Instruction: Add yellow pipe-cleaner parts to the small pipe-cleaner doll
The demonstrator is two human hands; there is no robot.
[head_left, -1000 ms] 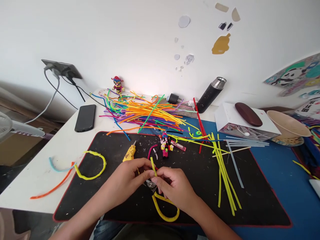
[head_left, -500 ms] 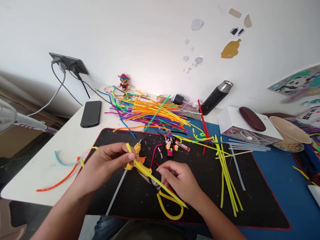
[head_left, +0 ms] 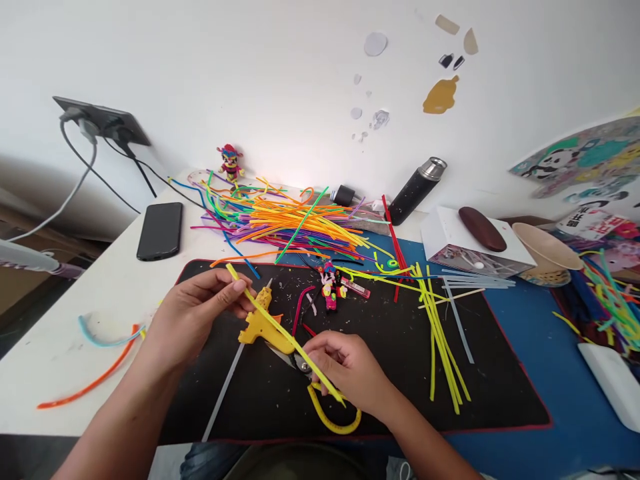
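Observation:
My left hand point(head_left: 200, 310) pinches a yellow pipe cleaner point(head_left: 275, 321) near its upper end, thumb against fingers. The pipe cleaner slants down to the right, and my right hand point(head_left: 350, 370) has its fingers closed around its lower part. Beneath it on the black mat lies a yellow hot glue gun point(head_left: 260, 327), a clear glue stick point(head_left: 225, 393) running out of its back. Scissors point(head_left: 304, 365) lie under the pipe cleaner, partly hidden, near a yellow loop point(head_left: 334, 427) beside my right hand. Several yellow-green pipe cleaners point(head_left: 445, 353) lie to the right.
Behind the black mat point(head_left: 390, 407) spreads a pile of colored pipe cleaners point(head_left: 295, 223). Small figures point(head_left: 331, 293) stand at the mat's back and near the wall. A phone point(head_left: 160, 230), a black thermos point(head_left: 417, 191), a white box point(head_left: 465, 240) and clear glue sticks point(head_left: 480, 280) surround it.
The view has shifted slightly to the right. My right hand, earlier beside the yellow pipe cleaner, now has its fingers on it. The left hand keeps its pinch.

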